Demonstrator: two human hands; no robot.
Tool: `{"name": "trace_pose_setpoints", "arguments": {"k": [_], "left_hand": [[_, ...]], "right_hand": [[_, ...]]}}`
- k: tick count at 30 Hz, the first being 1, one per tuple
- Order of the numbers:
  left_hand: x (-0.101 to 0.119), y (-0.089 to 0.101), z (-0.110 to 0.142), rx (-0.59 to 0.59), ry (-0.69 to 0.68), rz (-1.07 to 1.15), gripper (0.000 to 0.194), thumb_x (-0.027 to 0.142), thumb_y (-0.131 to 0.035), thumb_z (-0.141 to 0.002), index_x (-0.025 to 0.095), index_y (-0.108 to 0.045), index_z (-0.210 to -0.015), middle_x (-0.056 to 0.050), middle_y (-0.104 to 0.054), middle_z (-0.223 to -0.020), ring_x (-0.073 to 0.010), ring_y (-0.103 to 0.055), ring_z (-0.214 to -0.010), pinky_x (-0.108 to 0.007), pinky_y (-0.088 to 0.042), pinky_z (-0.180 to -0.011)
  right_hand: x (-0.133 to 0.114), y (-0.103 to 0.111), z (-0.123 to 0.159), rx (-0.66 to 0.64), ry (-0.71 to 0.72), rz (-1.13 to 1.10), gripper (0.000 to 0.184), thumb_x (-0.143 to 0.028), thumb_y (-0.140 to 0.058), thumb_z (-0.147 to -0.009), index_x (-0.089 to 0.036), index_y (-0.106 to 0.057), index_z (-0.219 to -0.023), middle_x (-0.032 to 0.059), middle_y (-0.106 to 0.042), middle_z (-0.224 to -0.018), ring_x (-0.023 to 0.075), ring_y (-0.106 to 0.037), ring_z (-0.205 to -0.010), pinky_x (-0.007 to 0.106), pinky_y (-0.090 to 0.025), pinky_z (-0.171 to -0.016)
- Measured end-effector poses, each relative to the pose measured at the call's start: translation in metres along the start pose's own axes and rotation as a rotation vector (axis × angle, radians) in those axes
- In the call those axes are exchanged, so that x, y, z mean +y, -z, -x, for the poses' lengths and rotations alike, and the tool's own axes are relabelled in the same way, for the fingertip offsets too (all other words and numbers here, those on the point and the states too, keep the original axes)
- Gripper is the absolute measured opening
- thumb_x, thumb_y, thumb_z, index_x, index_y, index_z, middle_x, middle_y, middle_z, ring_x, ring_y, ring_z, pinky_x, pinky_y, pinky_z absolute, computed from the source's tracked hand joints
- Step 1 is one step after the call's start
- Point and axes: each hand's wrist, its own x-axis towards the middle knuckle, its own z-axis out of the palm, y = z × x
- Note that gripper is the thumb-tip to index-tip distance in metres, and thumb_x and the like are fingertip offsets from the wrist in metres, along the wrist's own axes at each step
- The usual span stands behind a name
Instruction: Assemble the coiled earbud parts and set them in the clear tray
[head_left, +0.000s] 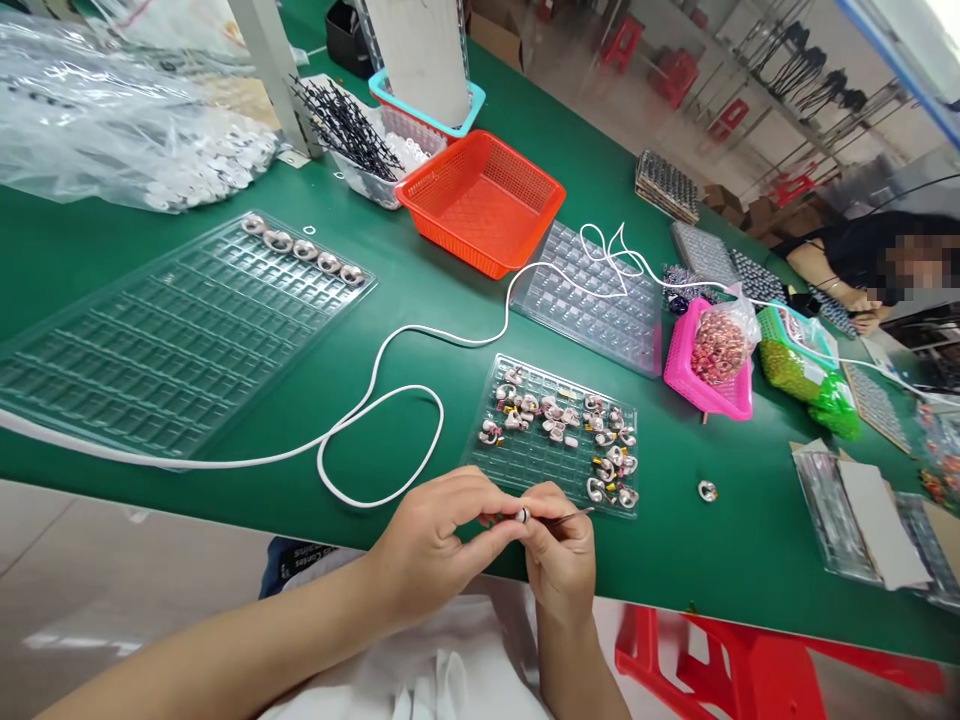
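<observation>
Together, the left grip (439, 535) and right grip (561, 560) pinch a small whitish piece (523, 515) between them, with a clear tray (517, 465) of small parts (555, 412) just beyond them on the green tabletop (660, 565).

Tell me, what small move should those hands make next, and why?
Perhaps steady the small part with the left hand so the right hand can adjust it: both hands meet there, and a slim dark thing juts from the right hand's grip.

Light is bright (the floor (135, 590) catches glare).
</observation>
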Motion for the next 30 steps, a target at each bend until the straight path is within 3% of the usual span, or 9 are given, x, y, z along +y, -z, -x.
{"name": "trace_pose_setpoints", "arguments": {"k": [15, 22, 26, 30], "left_hand": [[-0.002, 0.002, 0.003, -0.008, -0.027, 0.006, 0.013, 0.008, -0.073, -0.084, 0.015, -0.075, -0.095, -0.005, -0.075, -0.075, -0.0164, -0.066, -0.068, -0.026, -0.054, -0.064], [-0.005, 0.005, 0.003, -0.054, 0.003, 0.016, 0.015, 0.009, -0.069, -0.087, 0.019, -0.077, -0.094, -0.004, -0.077, -0.075, -0.0168, -0.066, -0.068, -0.027, -0.055, -0.065], [-0.005, 0.008, 0.004, -0.072, 0.101, 0.053, 0.013, 0.012, -0.070, -0.085, 0.020, -0.080, -0.088, -0.003, -0.077, -0.072, -0.0166, -0.068, -0.067, -0.026, -0.055, -0.064], [-0.002, 0.014, -0.001, -0.178, 0.420, 0.118, 0.007, 0.017, -0.075, -0.079, 0.021, -0.081, -0.077, -0.002, -0.077, -0.072, -0.0165, -0.069, -0.066, -0.024, -0.054, -0.061]], "right_hand": [[-0.005, 0.002, 0.001, -0.049, 0.118, 0.145, 0.018, -0.020, -0.076, -0.086, -0.033, -0.078, -0.099, 0.0018, -0.070, -0.084, 0.0172, -0.065, -0.078, 0.031, -0.053, -0.068], [-0.016, 0.005, 0.001, -0.109, 0.181, 0.349, 0.021, -0.015, -0.071, -0.088, -0.029, -0.076, -0.103, 0.0042, -0.070, -0.088, 0.0176, -0.066, -0.078, 0.030, -0.054, -0.065], [-0.025, 0.004, 0.000, -0.165, 0.239, 0.449, 0.024, -0.011, -0.070, -0.088, -0.029, -0.076, -0.103, 0.0043, -0.070, -0.088, 0.0162, -0.065, -0.073, 0.027, -0.051, -0.058], [-0.034, 0.004, -0.003, -0.246, 0.259, 0.514, 0.026, -0.011, -0.068, -0.089, -0.029, -0.076, -0.105, 0.0041, -0.071, -0.089, 0.0151, -0.065, -0.070, 0.025, -0.051, -0.056]]}}
